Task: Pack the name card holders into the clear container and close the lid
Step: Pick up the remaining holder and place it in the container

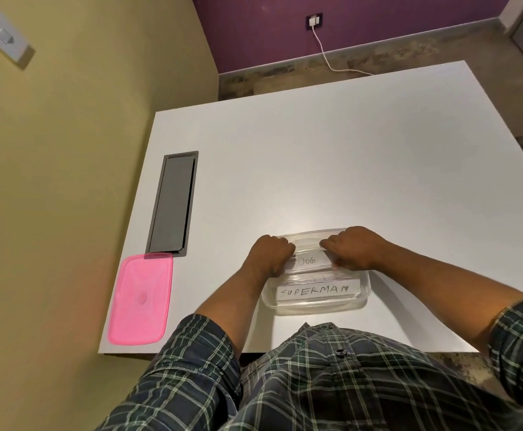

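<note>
Presently, the clear container [316, 301] stands near the front edge of the white table [347, 150], lid off. Inside, a holder marked SUPERMAN [317, 290] lies along the container's front wall. Behind it, a holder marked DOG [311, 262] is held over the container at both ends: the left hand [271, 255] and right hand [355, 248] have fingers curled, pinching it. The pink lid [140, 301] lies flat at the table's front-left corner, touching a grey cable hatch [173, 203].

a dark green plaid shirt [331, 384] crossed by pale lines, small dark button [340, 352] on the front; both sleeves rolled up (forearms bare) well behind the hands [355, 248].
</note>
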